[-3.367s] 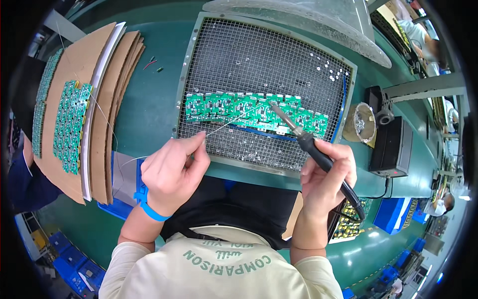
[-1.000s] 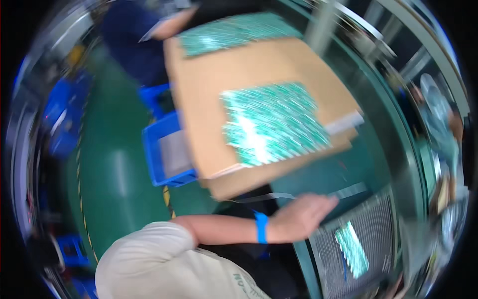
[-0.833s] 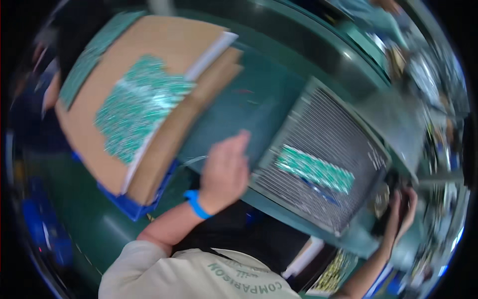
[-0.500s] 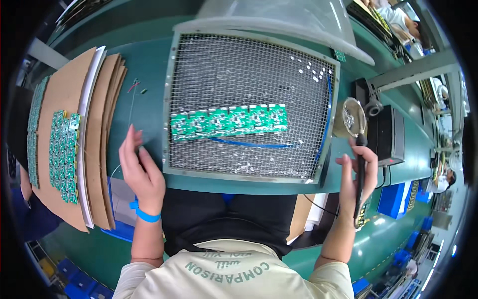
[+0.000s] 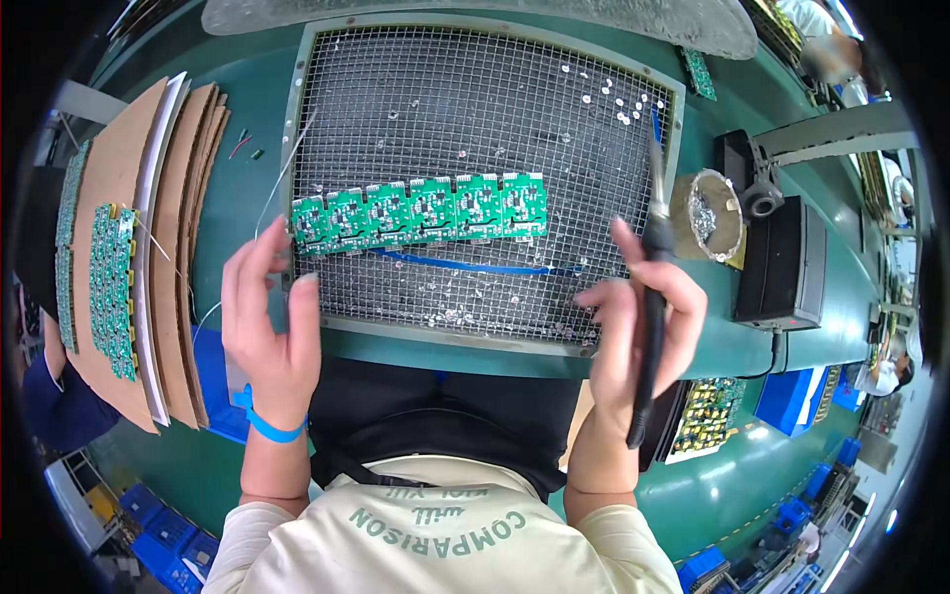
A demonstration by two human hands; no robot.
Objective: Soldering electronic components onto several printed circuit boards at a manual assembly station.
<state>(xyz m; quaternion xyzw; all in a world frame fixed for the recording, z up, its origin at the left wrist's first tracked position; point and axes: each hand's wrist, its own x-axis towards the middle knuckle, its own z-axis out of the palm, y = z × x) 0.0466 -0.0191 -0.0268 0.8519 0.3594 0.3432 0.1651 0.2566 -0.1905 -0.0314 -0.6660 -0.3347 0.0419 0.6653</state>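
My right hand (image 5: 616, 342) grips a soldering iron (image 5: 650, 332) by its black handle, with the metal tip pointing away from me over the right side of a mesh-topped tray (image 5: 475, 342). A strip of joined green circuit boards (image 5: 414, 214) lies across the mesh, slightly tilted. Just off its left end is my left hand (image 5: 265, 322), thumb and forefinger apart. A thin solder wire (image 5: 287, 176) runs through this hand's fingers, and its free end reaches over the mesh. Where exactly the fingers pinch it is hidden. A blue strap (image 5: 475, 266) lies below the boards.
Upright cardboard sheets (image 5: 148, 257) with circuit boards (image 5: 114, 287) stand at the left. On the right are a round iron-cleaning pot (image 5: 708, 213) and a black box (image 5: 782, 267). A clear hood edge (image 5: 475, 18) hangs at the far side. Small white bits (image 5: 620, 104) lie on the mesh.
My right hand has brought the soldering iron leftward from the pot to over the mesh. My left hand, with the solder wire, has come closer to the boards' left end. The view has shifted.
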